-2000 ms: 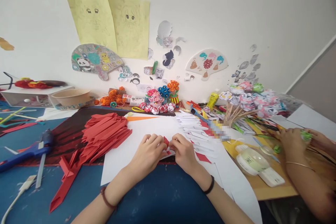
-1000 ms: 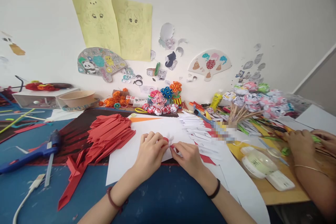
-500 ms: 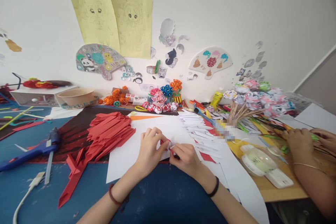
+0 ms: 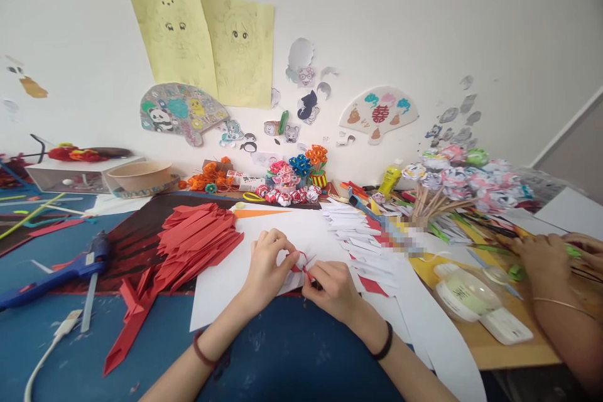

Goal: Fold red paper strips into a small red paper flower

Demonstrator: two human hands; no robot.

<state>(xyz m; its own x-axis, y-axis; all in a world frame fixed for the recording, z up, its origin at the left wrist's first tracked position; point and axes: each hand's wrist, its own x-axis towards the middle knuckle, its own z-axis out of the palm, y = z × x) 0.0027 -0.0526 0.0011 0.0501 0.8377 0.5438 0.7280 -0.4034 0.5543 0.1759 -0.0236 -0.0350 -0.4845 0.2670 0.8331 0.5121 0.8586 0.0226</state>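
Observation:
Between my two hands is a small red-and-white folded paper piece (image 4: 301, 260), partly covered by the fingers. My left hand (image 4: 270, 264) pinches its left side with thumb and forefinger. My right hand (image 4: 332, 286) grips its lower right edge, fingertips close together. Both hands are over a white paper sheet (image 4: 221, 289) near its front edge. Left of them lies a heap of folded red paper strips (image 4: 198, 242), with a few linked red pieces (image 4: 129, 323) in front. Folded white paper strips (image 4: 360, 242) are spread to the right.
A blue glue gun (image 4: 61, 273) and a white cable (image 4: 56, 333) lie at the left. Finished paper balls (image 4: 287, 195) and flowers stand along the wall. At the right are a clear bottle (image 4: 466, 298), a bunch of paper flowers (image 4: 456, 176) and another person's hands (image 4: 541, 260).
My fingers have shifted slightly around the paper piece, and more of its red and white faces shows. The whole view has moved a little.

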